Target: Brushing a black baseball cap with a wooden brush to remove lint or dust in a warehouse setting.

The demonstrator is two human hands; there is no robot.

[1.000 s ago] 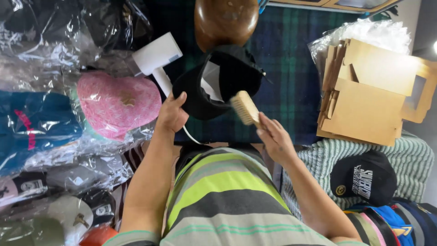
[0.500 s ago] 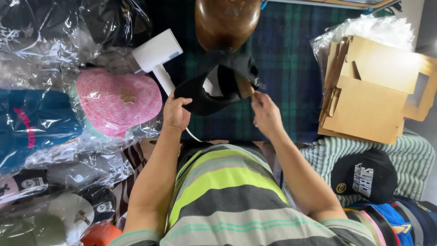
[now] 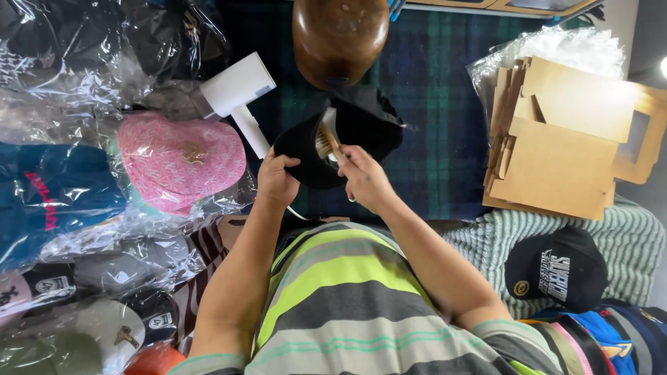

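Black fabric cap (image 3: pixel 361 132) is lying over a dark green-and-blue plaid cloth (image 3: pixel 438 104), just below a rounded brown wooden head form (image 3: pixel 339 38). The left hand (image 3: pixel 276 179) is pinching the cap's brim with curled fingers, while the right hand (image 3: pixel 365 177) is grasping a small wooden-backed bristle brush (image 3: pixel 326 139), its bristles resting against the cap. A white hair dryer (image 3: pixel 240 94) is sitting just left of the cap, beside a pink patterned cap wrapped in clear plastic (image 3: pixel 180 163). Flat brown cardboard boxes (image 3: pixel 563 149) are stacked well apart on the right.
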